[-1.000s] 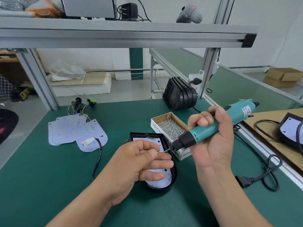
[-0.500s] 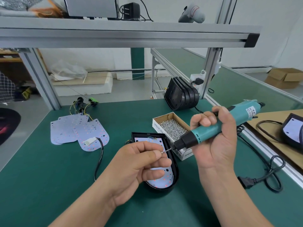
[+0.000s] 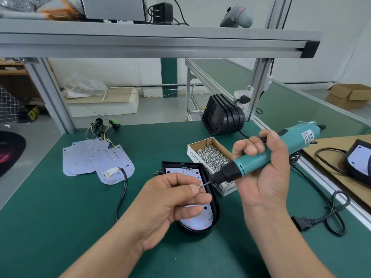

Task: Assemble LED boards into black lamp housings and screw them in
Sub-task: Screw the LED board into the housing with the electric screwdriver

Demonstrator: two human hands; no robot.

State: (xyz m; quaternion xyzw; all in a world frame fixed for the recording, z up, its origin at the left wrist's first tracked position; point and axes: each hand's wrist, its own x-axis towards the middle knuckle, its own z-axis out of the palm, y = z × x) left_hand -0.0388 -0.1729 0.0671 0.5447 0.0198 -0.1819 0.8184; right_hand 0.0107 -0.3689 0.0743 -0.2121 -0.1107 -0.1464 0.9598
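Reference: clock positions read from the housing in work.

1. Black D-shaped plastic lamp housing [image 3: 216, 209]. Lay flat on the green bench mat [image 3: 60, 207]. White LED board dotted red [image 3: 193, 221] sat inside it, half hidden by the left hand.
2. Left hand [image 3: 172, 199]. Hovered over the housing. Thumb and forefinger pinched a small silver screw [image 3: 199, 186], the other fingers curled beneath.
3. Right hand [image 3: 263, 171]. Wrapped round a teal-and-black electric screwdriver [image 3: 249, 167], whose bit pointed toward 8 o'clock and met the screw.
4. Open cardboard box of silver screws [image 3: 210, 155]. At 1 o'clock, just beside the housing; contact could not be told.
5. Loose white LED boards with wiring [image 3: 96, 157]. At 10 o'clock, well apart.
6. Stack of spare black housings [image 3: 222, 117]. At 1 o'clock, beyond the box.

Handling note (judgement): the step appeared to be loading the screw onto the bit. Best done with screw and bit held in one line, the recess fully seated before the pinch let go, and the trigger untouched. Next, the driver should stand upright over a board hole, under light pressure, clear of the wires. Screws already driven: could not be told.
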